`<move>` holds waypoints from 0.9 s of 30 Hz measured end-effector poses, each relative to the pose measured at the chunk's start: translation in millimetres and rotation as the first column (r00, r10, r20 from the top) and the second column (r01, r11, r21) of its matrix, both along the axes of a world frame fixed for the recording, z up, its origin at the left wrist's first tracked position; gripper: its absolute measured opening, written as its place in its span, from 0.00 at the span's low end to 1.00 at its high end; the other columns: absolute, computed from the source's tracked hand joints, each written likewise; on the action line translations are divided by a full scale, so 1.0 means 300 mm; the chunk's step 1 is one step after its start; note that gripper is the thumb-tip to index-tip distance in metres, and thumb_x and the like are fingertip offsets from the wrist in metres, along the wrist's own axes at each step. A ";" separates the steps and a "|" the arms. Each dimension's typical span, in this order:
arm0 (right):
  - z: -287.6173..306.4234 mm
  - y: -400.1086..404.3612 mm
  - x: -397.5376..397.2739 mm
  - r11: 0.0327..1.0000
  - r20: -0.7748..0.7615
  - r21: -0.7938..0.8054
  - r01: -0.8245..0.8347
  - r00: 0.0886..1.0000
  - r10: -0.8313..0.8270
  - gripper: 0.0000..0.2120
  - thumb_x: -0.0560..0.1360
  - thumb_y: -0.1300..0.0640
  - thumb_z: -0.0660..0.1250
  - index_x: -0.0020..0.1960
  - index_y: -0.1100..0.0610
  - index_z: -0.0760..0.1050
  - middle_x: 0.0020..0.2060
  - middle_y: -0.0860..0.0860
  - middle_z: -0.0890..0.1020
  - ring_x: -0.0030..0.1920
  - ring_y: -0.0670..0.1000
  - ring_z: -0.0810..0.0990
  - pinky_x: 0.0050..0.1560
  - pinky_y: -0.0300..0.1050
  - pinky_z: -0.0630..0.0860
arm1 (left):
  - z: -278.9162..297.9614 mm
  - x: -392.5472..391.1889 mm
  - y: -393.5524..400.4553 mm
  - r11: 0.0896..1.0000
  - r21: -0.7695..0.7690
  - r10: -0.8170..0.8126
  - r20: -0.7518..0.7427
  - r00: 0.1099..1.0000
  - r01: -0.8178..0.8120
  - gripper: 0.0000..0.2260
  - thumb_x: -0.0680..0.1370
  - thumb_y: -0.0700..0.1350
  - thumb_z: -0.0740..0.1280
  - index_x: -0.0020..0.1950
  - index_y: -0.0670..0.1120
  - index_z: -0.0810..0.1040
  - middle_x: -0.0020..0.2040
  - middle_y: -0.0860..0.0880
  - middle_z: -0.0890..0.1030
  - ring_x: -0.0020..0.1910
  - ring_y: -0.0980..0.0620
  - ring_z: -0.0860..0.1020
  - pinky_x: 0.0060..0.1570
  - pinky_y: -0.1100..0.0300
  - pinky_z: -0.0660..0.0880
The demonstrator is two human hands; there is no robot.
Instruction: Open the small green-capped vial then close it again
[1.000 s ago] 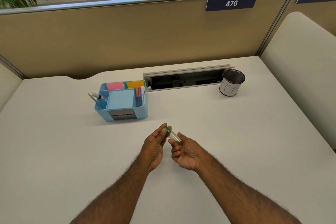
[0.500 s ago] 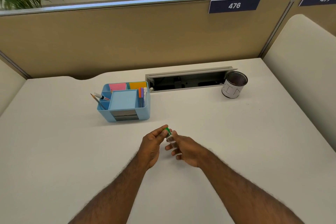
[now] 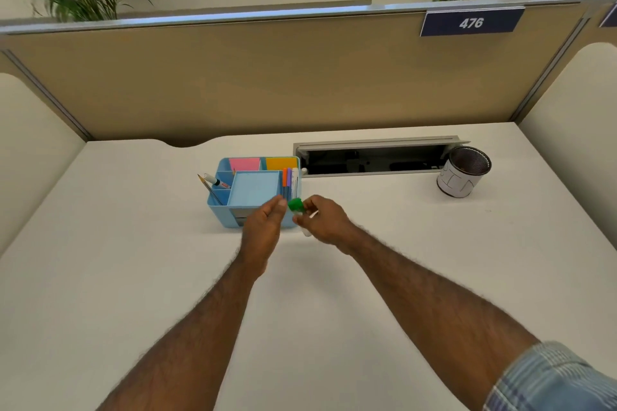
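We see a small clear vial [image 3: 305,228] with a bright green cap [image 3: 295,204], held up off the white desk [image 3: 133,277] between two bare hands. The right hand [image 3: 329,220] wraps the vial's body, so only its pale lower end shows below the fingers, slanting down and toward us. The green cap sits at the upper end, and the left hand [image 3: 263,227] has its fingertips right against the cap. We cannot tell whether the cap is seated or loosened; the vial's contents are hidden.
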State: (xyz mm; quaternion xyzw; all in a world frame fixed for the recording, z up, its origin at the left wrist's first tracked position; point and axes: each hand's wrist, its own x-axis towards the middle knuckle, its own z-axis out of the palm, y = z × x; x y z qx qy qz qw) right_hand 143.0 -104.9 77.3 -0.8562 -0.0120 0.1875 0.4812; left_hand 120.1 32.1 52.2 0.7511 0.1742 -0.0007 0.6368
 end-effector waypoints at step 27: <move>-0.070 0.279 0.203 0.972 0.392 -0.229 -0.051 0.909 0.141 0.28 0.71 0.50 0.74 0.69 0.54 0.71 0.66 0.53 0.77 0.67 0.55 0.71 0.68 0.52 0.66 | -0.154 0.024 0.211 0.520 0.840 -0.127 -0.105 0.986 0.156 0.41 0.76 0.61 0.60 0.78 0.44 0.41 0.80 0.47 0.46 0.79 0.47 0.47 0.75 0.53 0.47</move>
